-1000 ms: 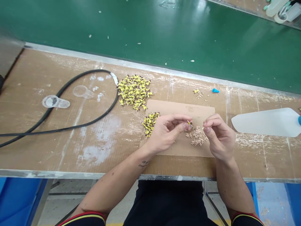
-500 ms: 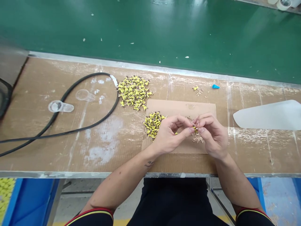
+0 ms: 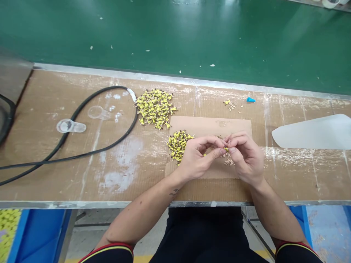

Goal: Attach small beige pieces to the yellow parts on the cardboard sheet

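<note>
Left hand point(image 3: 199, 157): thumb and fingertips closed in a pinch, and there it is – a small yellow piece point(image 3: 226, 148) caught between them, the palm curled loosely behind.
Right hand point(image 3: 248, 157): in close from the other side, thumb and forefinger drawn together right at that piece; whether they grip it or a tiny bit of their own is too small to tell.
Small yellow piece: up at the meeting fingertips, over the cardboard sheet point(image 3: 208, 126), mostly hidden.
Pale bits point(image 3: 229, 162): a little scatter on the sheet, just below the fingertips.
Near yellow heap point(image 3: 178, 144): on the sheet's left side, beside the left hand.
Far yellow heap point(image 3: 155, 107): the bigger one, on the workbench point(image 3: 153, 171) beyond the sheet's left corner.
Black cable point(image 3: 91, 151): looping across the left – one clear plastic scoop point(image 3: 71, 126) lying over it, another inside the loop.
Blue cap point(image 3: 250, 99): beyond the sheet, to the right.
White bottle point(image 3: 315, 133): lying flat, far right.
</note>
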A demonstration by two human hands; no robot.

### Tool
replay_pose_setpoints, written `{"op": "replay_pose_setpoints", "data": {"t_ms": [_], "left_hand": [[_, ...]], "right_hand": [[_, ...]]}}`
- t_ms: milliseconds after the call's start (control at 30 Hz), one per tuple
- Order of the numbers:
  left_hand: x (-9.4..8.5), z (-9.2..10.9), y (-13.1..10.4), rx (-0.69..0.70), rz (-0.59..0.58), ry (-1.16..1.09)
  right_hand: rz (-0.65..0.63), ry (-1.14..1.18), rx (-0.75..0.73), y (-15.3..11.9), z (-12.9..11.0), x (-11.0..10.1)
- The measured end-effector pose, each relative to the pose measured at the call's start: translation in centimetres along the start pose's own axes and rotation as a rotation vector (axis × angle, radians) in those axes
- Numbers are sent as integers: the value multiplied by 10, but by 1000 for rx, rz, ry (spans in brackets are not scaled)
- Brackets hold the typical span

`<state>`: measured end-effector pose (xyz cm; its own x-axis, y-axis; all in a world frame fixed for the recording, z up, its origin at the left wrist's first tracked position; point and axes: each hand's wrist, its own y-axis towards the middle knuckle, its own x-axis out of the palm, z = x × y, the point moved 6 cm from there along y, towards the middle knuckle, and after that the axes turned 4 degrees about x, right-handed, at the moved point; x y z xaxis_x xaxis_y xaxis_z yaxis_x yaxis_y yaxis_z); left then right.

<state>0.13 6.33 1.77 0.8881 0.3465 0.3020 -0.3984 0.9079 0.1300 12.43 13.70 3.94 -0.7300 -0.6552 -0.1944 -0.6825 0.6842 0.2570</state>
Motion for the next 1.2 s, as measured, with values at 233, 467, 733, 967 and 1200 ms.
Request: {"op": "replay_pose_setpoints", "data": {"t_ms": [233, 467, 733, 967, 1200], "left_hand": [[0, 24, -10, 450, 72, 448], [5, 28, -18, 606, 92, 553], [0, 18, -11, 458, 102, 464], [-3, 2, -5, 196, 82, 215], [-56, 22, 15, 249, 265, 412]], "right_hand": [[21, -40, -21, -2, 0, 4], [45, -9, -62, -4, -2, 8], [69, -37, 5, -4, 1, 9], [112, -108, 18, -1, -3, 2], [277, -142, 37, -3, -6, -32]]}}
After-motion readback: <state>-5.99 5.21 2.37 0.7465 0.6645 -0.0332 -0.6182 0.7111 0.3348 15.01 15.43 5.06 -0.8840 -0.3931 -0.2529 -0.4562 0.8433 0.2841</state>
